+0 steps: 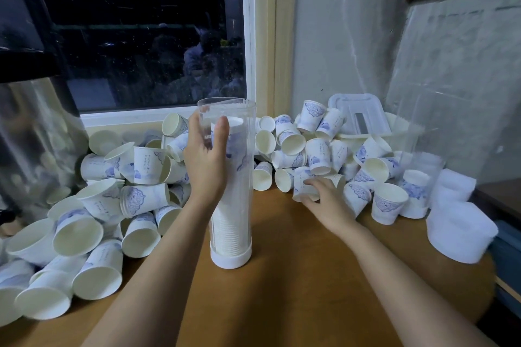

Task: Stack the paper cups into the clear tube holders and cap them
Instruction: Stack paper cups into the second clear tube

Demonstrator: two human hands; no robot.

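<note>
Loose cups (93,234) are heaped on both sides, too overlapped for me to count, and the caps (459,231) at right are a white blur. The tube (239,200) stands upright mid-table (296,304), top open, with a nested stack (229,234) filling most of it; a second clear tube (420,160) at right is hard to make out. I see the left hand (205,160) wrapped round the tube near its rim, and the right hand (324,200) curling its fingers over one cup (303,186) at the right heap's edge, thumb hidden.

tube (231,191) mid-table (296,276) | cup stack (229,231) inside | loose cups (93,205) left, right
</note>
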